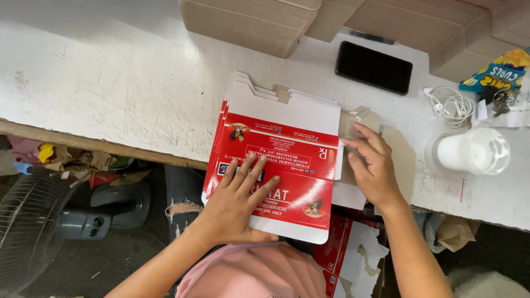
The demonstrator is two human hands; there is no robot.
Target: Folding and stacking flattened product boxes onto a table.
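I see my left hand (238, 200) lying flat on a stack of flat red and white boxes (279, 160). The fingers are spread wide and press down on the top box; the hand grips nothing. The stack sits at the front edge of the white table (110, 83) and hangs a little over it.

My right hand (374, 168) rests just beside the stack, on its right edge. Its fingers are straight and lie on brown card pieces (400, 157). It pinches nothing that I can see.

A black phone (374, 67) lies farther back. White earphones (454, 106), a white cup (475, 152) and a snack bag (497, 72) are on the right. Brown cartons (248, 22) stand at the back. A fan (33, 221) is on the floor.
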